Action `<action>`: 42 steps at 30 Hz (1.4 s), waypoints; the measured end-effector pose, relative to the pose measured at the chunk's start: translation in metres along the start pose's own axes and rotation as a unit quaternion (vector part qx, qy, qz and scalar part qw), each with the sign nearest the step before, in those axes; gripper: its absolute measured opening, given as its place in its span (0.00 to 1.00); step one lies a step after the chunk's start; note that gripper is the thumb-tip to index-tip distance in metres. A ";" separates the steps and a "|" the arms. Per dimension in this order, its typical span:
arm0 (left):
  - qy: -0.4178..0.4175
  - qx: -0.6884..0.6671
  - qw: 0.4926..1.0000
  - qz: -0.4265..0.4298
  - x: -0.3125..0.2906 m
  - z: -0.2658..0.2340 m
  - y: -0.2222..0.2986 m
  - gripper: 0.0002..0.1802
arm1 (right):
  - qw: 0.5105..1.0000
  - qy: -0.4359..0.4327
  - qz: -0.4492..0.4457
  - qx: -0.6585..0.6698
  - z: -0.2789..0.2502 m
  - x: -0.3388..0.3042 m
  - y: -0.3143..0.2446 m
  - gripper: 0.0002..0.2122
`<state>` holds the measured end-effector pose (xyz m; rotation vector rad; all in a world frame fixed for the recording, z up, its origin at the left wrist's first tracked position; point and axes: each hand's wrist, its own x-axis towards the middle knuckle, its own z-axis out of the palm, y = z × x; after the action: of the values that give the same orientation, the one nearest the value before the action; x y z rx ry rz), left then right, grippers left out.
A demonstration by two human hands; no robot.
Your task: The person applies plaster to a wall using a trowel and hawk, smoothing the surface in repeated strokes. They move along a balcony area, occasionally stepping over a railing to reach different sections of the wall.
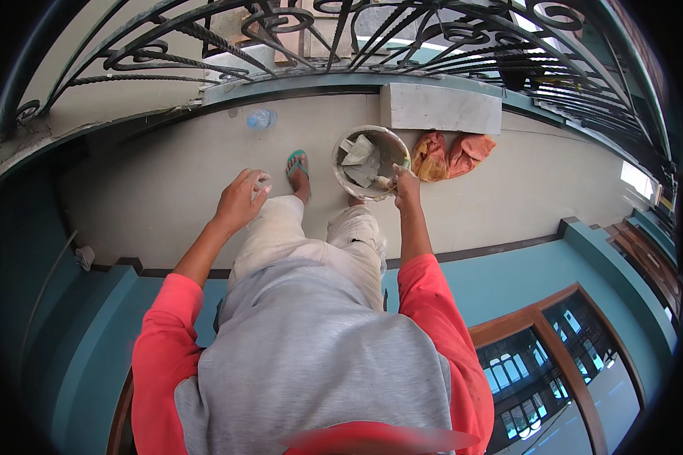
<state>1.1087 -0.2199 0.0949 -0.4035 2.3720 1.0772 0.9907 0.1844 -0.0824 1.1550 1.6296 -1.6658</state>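
My right hand (406, 187) is closed on the near right rim of a round, dirt-smeared bucket (337, 168) in front of my right leg. Inside the bucket lie several flat grey pieces (362, 158), and something pale and stubby sits by my fingers. A small green and yellow bit shows at the rim above that hand; I cannot make out what it belongs to. My left hand (241, 199) hangs in the air over my left thigh, fingers loosely bent and thumb apart, with nothing visible in it.
Right of the bucket lies a crumpled orange sack (469, 154), beside a pale rectangular block (442, 108). A clear plastic bottle (262, 119) rests on the floor (167, 197) at the far left. Black wrought-iron railing (296, 72) curves along the far side; a wood-framed window (542, 334) is near right.
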 end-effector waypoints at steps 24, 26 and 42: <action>-0.037 0.036 0.976 -0.213 0.065 0.159 -0.123 0.26 | 0.809 0.108 -0.226 -0.532 0.022 0.163 0.101 0.16; -0.016 -0.027 0.978 -0.208 0.069 0.173 -0.115 0.24 | 0.727 0.320 -0.251 -0.553 0.023 0.164 0.105 0.16; -0.063 -0.111 0.963 -0.237 0.030 0.220 -0.137 0.21 | 0.898 -0.041 0.389 0.202 0.199 0.165 0.240 0.24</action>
<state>1.2163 -0.1419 -0.1303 -0.9019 1.9064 1.0959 1.0718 -0.0094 -0.3653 1.6239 0.6018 -1.4794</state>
